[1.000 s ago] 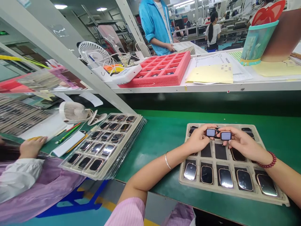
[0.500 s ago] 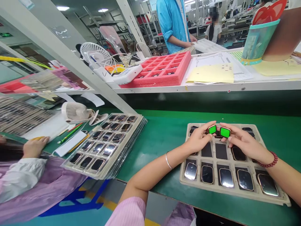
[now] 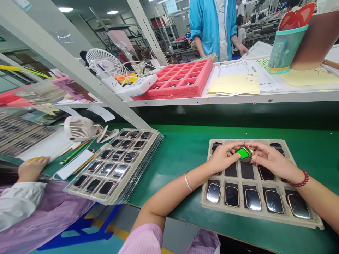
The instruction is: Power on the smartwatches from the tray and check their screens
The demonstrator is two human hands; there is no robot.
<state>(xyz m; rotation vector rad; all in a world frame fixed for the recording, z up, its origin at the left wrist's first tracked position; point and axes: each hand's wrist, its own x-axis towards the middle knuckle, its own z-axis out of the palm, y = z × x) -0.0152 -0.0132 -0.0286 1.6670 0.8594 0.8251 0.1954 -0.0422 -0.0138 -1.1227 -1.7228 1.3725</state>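
Two gold-rimmed watch faces without straps are pinched at the fingertips, close together over a beige tray (image 3: 239, 211). My left hand (image 3: 222, 157) is closed on one watch face (image 3: 243, 152), whose lit green screen is turned toward me. In my closed right hand (image 3: 277, 161) is the other watch face (image 3: 250, 152), tilted on edge so that only a sliver of green shows. They overlap in view; whether they touch is hard to tell. Dark-screened watch faces (image 3: 253, 199) lie in the tray's front row. Behind that row, two cells show only flat dark pads (image 3: 247, 170).
A stack of trays (image 3: 140, 165) with more watch faces stands left. Beyond it are a small fan (image 3: 81, 127) and a co-worker's hand (image 3: 33, 167). A shelf (image 3: 227, 98) runs across the back, bearing a pink foam tray (image 3: 169, 93), papers and a teal cup (image 3: 287, 49).
The two watch faces have come together from slightly apart. The right one has turned its green screen mostly away from me. Behind the shelf, a person in blue has shifted right.
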